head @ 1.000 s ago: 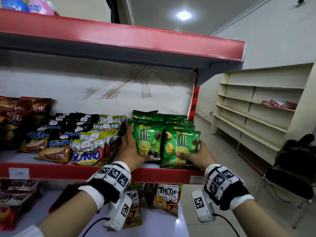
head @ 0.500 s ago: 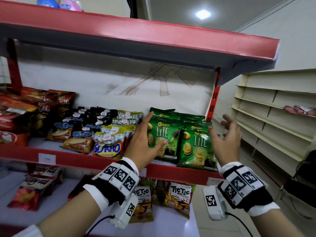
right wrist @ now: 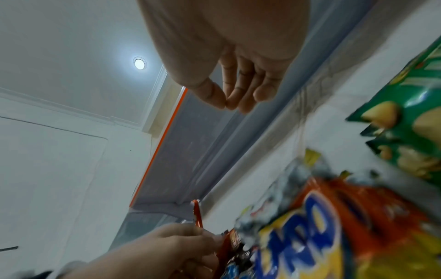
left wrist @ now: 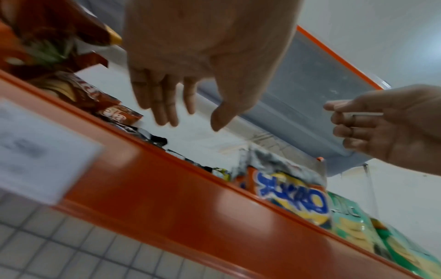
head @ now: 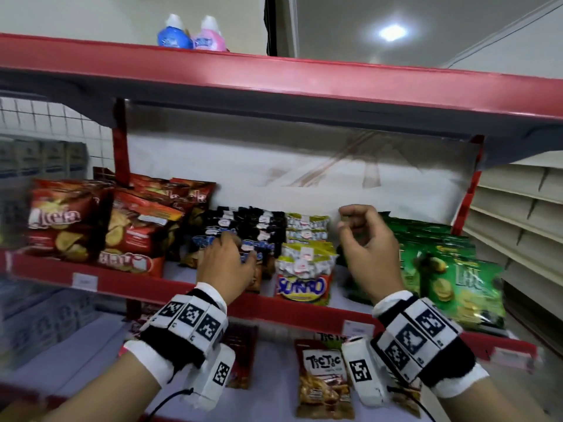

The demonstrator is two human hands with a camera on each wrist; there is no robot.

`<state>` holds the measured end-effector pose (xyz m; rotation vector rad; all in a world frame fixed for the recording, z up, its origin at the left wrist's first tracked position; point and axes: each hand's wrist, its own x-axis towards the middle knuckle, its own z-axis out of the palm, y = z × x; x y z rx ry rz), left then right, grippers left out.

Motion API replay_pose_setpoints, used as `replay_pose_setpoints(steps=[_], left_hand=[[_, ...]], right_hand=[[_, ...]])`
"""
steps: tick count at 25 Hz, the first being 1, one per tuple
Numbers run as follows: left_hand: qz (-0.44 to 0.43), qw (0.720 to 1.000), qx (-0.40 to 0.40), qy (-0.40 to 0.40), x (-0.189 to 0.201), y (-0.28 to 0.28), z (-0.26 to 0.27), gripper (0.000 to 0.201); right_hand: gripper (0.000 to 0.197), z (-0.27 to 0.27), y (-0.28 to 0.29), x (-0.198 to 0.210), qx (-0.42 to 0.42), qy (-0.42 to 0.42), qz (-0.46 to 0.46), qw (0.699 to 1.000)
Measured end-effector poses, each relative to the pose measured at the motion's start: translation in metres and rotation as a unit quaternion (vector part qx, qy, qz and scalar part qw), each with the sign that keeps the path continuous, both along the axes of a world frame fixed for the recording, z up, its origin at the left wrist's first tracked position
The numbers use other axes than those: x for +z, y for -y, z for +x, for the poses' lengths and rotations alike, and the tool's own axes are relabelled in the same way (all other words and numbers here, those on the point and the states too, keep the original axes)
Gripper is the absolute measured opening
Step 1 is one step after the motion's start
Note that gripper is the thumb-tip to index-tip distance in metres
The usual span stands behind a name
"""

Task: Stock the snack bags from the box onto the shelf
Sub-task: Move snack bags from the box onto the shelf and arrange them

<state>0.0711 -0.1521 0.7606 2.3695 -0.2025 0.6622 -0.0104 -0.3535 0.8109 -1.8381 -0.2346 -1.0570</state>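
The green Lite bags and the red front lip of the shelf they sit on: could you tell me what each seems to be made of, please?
Green Lite bags: probably thin plastic film, glossy; light glints off the crinkled printed faces.
Red shelf lip: apparently painted or coated metal, though moulded plastic is possible; it is a smooth, straight strip with a soft sheen, clearest in the left wrist view.

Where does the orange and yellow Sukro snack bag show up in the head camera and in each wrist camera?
Head: the Sukro bag stands at the shelf's front edge, bottom centre, between the two hands.
Left wrist: the bag is right of centre, above the red shelf lip.
Right wrist: it fills the lower right, blurred.
Shared landmark: the green Lite chip bags beside it.
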Motion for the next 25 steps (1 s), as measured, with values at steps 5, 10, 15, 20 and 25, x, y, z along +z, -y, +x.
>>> replay_pose_setpoints(steps=[5, 10, 15, 20, 25], left_hand=[[0.144, 0.978, 0.003, -0.154, -0.012, -0.054, 0.034, 0.05], [0.058, 0.978, -0.019, -0.201, -0.011, -0.062, 0.041, 0.071], [0.005, 0.976, -0.023, -0.218, -0.004, -0.062, 0.056, 0.068], [-0.041, 0.966, -0.032, -0.254, -0.003, -0.063, 0.08, 0.085], [-0.048, 0.982, -0.002, -0.184, -0.011, -0.062, 0.092, 0.074]], right_hand=[[0.02, 0.02, -0.092, -0.032, 0.045, -0.138, -0.061, 0.988], [0.033, 0.051, -0.14, -0.06, -0.081, -0.276, -0.231, 0.93], [0.04, 0.073, -0.151, -0.068, -0.1, -0.385, -0.272, 0.876], [0.041, 0.096, -0.143, -0.07, -0.084, -0.428, -0.281, 0.855], [0.04, 0.106, -0.14, -0.071, -0.08, -0.44, -0.273, 0.852]])
